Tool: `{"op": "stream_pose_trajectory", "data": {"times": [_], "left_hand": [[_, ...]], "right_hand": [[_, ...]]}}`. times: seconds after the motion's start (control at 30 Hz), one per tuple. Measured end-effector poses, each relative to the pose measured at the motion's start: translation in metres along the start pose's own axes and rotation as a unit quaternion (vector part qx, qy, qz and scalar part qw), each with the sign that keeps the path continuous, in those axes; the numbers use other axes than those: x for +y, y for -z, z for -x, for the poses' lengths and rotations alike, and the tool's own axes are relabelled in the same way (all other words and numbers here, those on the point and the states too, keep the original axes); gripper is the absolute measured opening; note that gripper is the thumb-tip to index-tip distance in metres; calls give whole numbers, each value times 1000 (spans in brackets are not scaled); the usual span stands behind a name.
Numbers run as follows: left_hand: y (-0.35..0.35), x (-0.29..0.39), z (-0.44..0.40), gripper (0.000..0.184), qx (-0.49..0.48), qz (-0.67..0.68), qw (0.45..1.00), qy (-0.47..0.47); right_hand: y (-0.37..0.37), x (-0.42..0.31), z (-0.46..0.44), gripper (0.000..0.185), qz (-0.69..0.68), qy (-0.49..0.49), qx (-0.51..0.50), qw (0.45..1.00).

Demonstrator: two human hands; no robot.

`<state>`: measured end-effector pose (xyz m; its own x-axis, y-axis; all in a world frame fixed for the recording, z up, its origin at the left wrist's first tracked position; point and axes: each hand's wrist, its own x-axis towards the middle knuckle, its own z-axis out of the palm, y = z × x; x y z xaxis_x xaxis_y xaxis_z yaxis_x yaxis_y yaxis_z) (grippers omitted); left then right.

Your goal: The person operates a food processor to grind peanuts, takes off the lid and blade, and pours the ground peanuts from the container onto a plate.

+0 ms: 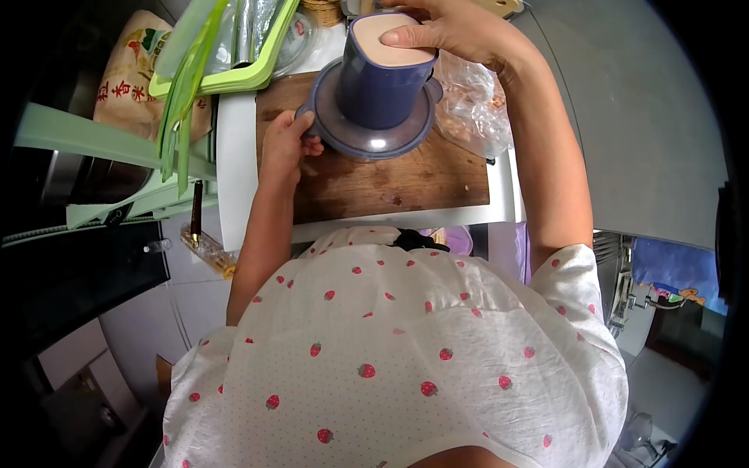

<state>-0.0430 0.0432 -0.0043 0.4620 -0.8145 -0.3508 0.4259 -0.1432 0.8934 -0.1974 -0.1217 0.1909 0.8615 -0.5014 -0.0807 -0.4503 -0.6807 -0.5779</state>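
A tapered dark purple container (382, 90) with a beige top stands on a round, partly see-through purple lid (367, 142) with side tabs. My left hand (289, 140) is closed on the lid's left tab, thumb on top and fingers curled below. My right hand (445, 30) grips the container's upper end, its thumb lying on the beige top and its other fingers partly hidden behind. Whatever is beneath the lid is hidden. A worn wooden cutting board (390, 183) lies underneath. Just right of the container is a clear plastic bag (472, 105) with pinkish-brown contents.
Green onion leaves (186, 101) hang over a light-green basket (257, 76) holding clear packaging at the upper left. Behind it leans a printed rice sack (129, 70). A dark-handled tool (197, 210) hangs at the left, and a grey surface (640, 117) extends on the right.
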Motion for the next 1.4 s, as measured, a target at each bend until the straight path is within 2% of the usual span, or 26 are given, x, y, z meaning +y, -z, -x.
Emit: {"op": "stream_pose_trajectory", "data": {"times": [0.27,0.4,0.5,0.6,0.67,0.7,0.77,0.9,1.0,1.07,1.13,1.2,1.23,1.27,1.33,1.4], "left_hand": [[0,1,2,19,5,-4,1000,8],[2,-1,1,20,-1,-3,1000,-3],[0,1,3,20,4,-5,1000,-1],[1,0,2,20,0,-10,1000,0],[1,0,0,21,-5,-2,1000,-2],[0,0,1,21,-5,-2,1000,-2],[1,1,2,19,-7,-25,1000,8],[2,0,0,20,-9,-13,1000,1],[4,-2,-1,21,-21,-14,1000,-6],[3,-1,0,21,-21,-16,1000,-4],[3,0,0,20,-23,-25,999,1],[3,0,-1,20,-26,-36,999,7],[4,0,-1,19,-26,-45,999,11],[5,1,-1,18,-28,-56,998,15],[2,6,3,17,-31,-69,997,17],[1,8,4,17,-32,-80,996,18]], "right_hand": [[5,-7,3,63,-60,27,-74,995],[-4,5,1,66,-71,25,-28,997],[0,-3,6,69,-75,-34,2,997],[0,-2,4,71,-51,-41,22,998],[1,-7,2,65,47,-36,8,998],[3,-7,3,65,47,-36,8,998],[6,-8,4,59,-34,5,-57,998],[0,-4,5,55,-57,14,-54,997],[-12,10,3,56,-70,11,0,997],[-18,11,10,59,-41,-8,111,993],[-22,6,27,58,-55,-41,158,985],[-40,28,38,53,-192,-30,208,958],[-54,35,50,37,-200,-40,310,928],[-67,50,58,37,-205,-47,322,923],[-100,83,76,33,-234,-144,384,882],[-140,102,92,28,-291,-192,395,850]]}}
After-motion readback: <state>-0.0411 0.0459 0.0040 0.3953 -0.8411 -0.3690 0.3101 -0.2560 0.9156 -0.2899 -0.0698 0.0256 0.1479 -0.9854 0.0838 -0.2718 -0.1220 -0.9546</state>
